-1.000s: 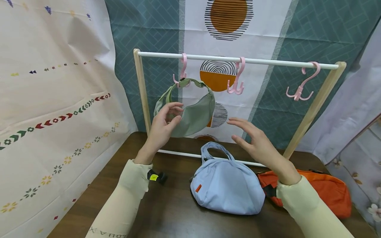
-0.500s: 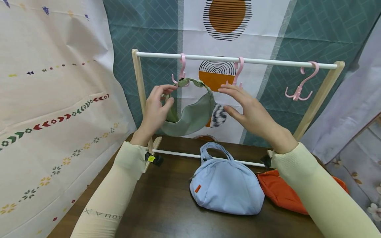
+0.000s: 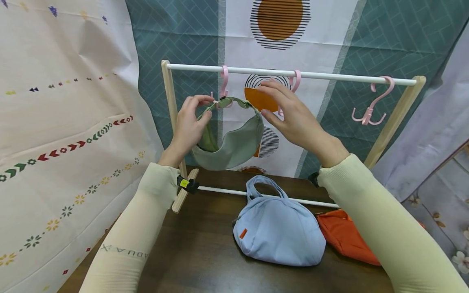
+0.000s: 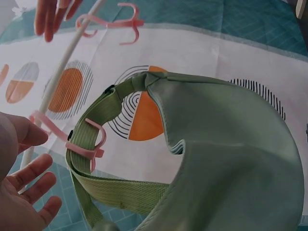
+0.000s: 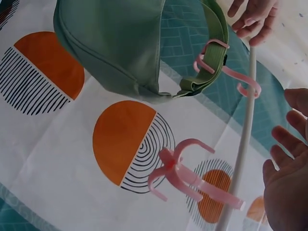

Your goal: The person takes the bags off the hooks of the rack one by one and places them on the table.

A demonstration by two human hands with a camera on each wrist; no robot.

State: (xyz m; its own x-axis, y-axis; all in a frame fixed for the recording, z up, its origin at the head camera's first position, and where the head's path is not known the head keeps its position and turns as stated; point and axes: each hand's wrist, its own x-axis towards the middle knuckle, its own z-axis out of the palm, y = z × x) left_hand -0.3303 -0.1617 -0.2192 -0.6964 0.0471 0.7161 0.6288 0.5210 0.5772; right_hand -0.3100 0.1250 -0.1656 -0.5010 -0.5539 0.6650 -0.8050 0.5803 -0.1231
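Note:
A sage-green sling bag [image 3: 238, 146] hangs by its webbing strap [image 4: 120, 190] from the left pink hook [image 3: 224, 79]. In the left wrist view the strap loops through the prongs. My left hand [image 3: 187, 128] is raised beside the strap, with relaxed, spread fingers [image 4: 33, 178] and a gap to the hook. On the bag's other side my right hand [image 3: 293, 118] is up in front of the middle pink hook [image 5: 178, 171], fingers extended and holding nothing.
A white rail [image 3: 256, 72] on a wooden frame carries the hooks; a third pink hook [image 3: 370, 110] is at the right. Below on the brown table [image 3: 205, 244] sit a light-blue handbag [image 3: 280, 232] and an orange bag [image 3: 344, 236], partly behind the right sleeve.
Both hands have risen toward the rail, the right one also moving left toward the green bag. The bag stays hanging from the left hook.

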